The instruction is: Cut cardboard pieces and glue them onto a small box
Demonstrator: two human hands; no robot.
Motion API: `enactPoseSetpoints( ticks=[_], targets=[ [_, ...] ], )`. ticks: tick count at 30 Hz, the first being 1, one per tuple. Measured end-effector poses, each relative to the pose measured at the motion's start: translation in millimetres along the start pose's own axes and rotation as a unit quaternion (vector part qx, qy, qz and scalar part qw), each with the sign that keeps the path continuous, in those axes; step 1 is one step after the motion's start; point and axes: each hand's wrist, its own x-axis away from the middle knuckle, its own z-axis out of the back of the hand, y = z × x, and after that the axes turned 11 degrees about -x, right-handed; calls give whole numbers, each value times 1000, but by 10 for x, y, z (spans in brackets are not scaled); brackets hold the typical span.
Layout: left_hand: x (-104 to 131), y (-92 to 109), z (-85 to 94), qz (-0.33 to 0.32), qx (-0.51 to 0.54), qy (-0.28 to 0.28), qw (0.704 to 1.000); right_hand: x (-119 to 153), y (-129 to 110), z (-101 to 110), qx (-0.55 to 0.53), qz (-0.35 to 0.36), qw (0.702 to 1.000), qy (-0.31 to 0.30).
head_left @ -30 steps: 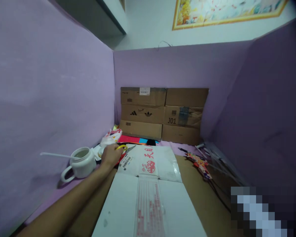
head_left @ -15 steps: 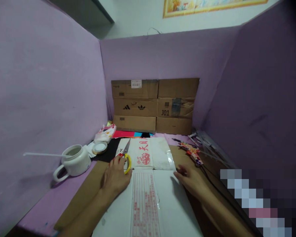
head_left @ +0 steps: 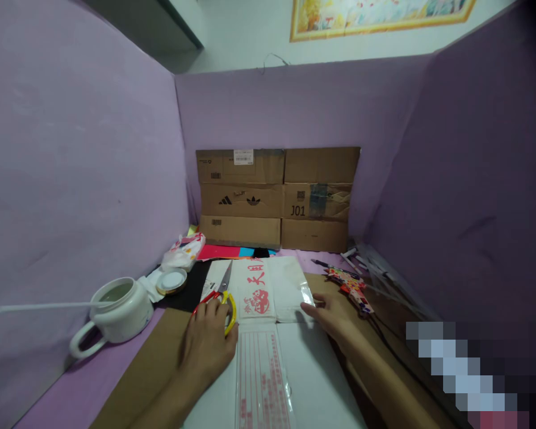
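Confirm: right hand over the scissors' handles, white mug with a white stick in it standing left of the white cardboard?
Wrong side: the head view shows the left hand over the scissors' handles. White mug with a white stick in it, left of the white cardboard: correct.

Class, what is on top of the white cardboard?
The white cardboard bears red printing, with scissors over its left side and the right hand at its right edge. The left hand covers part of the handles and the cardboard beneath; those parts cannot be seen.
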Motion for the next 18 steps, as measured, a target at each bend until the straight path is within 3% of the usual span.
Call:
enactPoseSetpoints(
  ticks=[7,11,14,18],
  targets=[
    [2,-27,82,43,99,38,993,33,-309,-91,-138,-47,984,-101],
    [38,-172,185,109,196,101,969,93,-498,105,-180,-28,976,-121],
    [66,-332,244,163,266,174,934,194,-921,411,-196,13,976,-93],
    [57,-454,238,201,342,214,892,510,-1733,724,-164,203,965,8]
  ],
)
